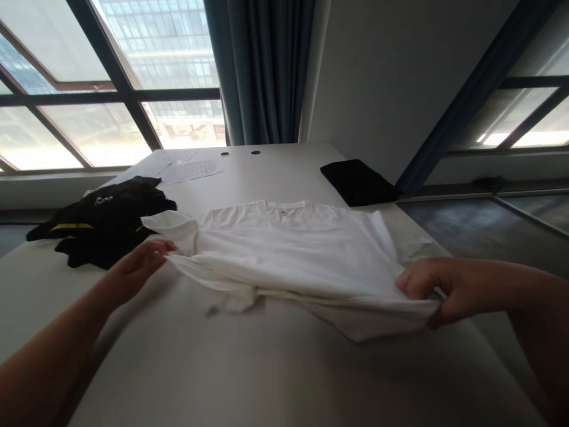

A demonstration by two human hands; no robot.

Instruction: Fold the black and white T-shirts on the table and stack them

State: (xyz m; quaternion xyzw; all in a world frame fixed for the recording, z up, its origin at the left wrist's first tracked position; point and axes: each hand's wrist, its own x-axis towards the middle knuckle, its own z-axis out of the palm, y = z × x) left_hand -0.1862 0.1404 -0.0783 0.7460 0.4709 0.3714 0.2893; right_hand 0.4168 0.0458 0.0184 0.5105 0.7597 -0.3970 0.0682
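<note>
A white T-shirt [288,249] lies across the middle of the pale table [249,367], collar toward the far side, its near part lifted and folded over. My left hand [137,267] pinches the shirt's left edge near the sleeve. My right hand [435,290] is closed on the shirt's right edge, holding it just above the table.
A crumpled black garment with a yellow stripe [102,219] lies at the left. A folded black item [360,181] sits at the far right edge. Paper sheets [189,169] lie at the back, near two round holes in the tabletop. Windows and a curtain stand behind.
</note>
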